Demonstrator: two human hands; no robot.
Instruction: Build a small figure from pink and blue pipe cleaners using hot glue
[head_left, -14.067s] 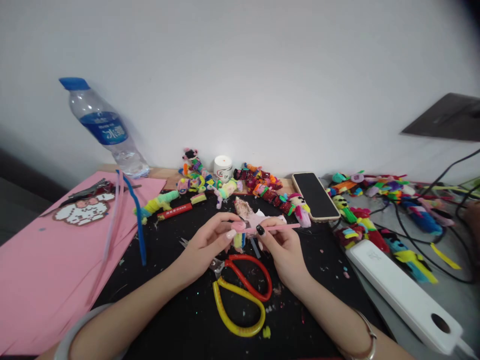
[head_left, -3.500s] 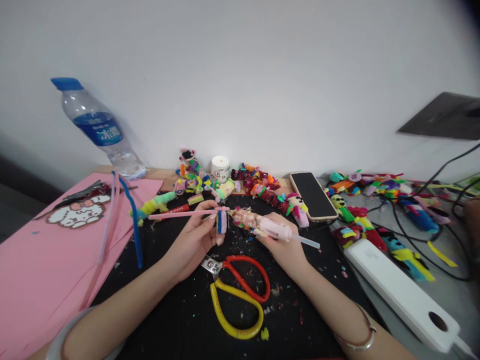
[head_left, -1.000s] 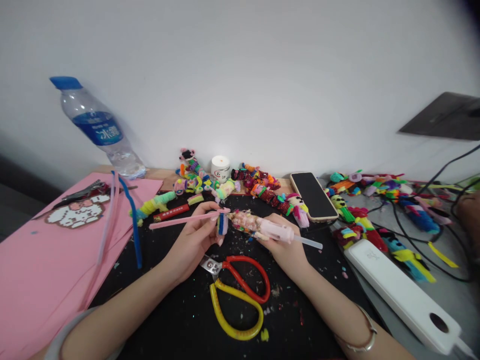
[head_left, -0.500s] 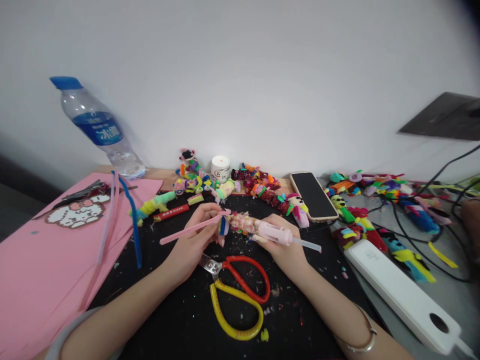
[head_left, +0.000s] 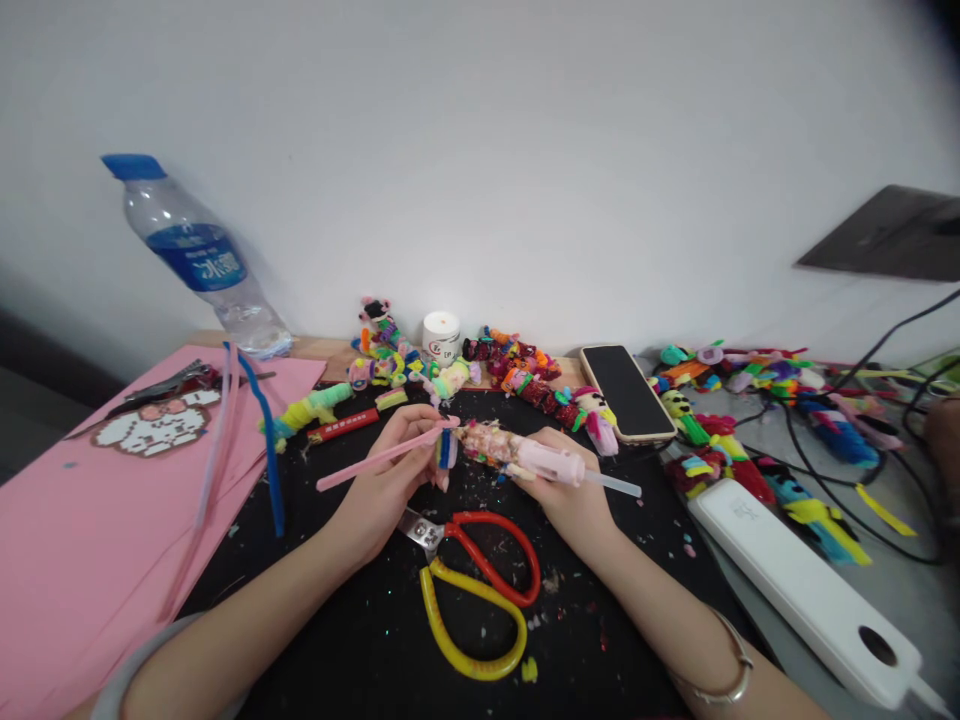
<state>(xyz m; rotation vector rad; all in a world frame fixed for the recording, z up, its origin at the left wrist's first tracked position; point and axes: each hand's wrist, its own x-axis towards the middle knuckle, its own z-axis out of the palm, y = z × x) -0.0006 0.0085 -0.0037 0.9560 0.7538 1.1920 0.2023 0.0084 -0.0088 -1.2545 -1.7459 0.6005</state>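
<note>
My left hand (head_left: pixel 397 478) is closed around a pink pipe cleaner (head_left: pixel 375 460), which sticks out to the left, and a small striped piece (head_left: pixel 445 450) of blue, white and other colours. In my right hand (head_left: pixel 574 495) is a pink glue gun (head_left: pixel 540 460), with a translucent glue stick (head_left: pixel 619 486) poking from its back end. Its encrusted tip points left, close to the striped piece; I cannot tell whether they touch. Scissors (head_left: pixel 484 590) with one red and one yellow handle lie below my hands on the black mat (head_left: pixel 345 640).
Pink sheets (head_left: pixel 90 540) lie at left with loose pipe cleaners (head_left: pixel 271 450). A water bottle (head_left: pixel 202 260) leans on the wall. Along the back are pipe-cleaner figures (head_left: pixel 382 350), a white tub (head_left: pixel 441 338) and a phone (head_left: pixel 628 392). A white power strip (head_left: pixel 806 595) and cables lie at right.
The glue gun's tip has drawn slightly right, away from the pink pipe cleaner's end. The pipe cleaner and striped piece have shifted a little in my left hand.
</note>
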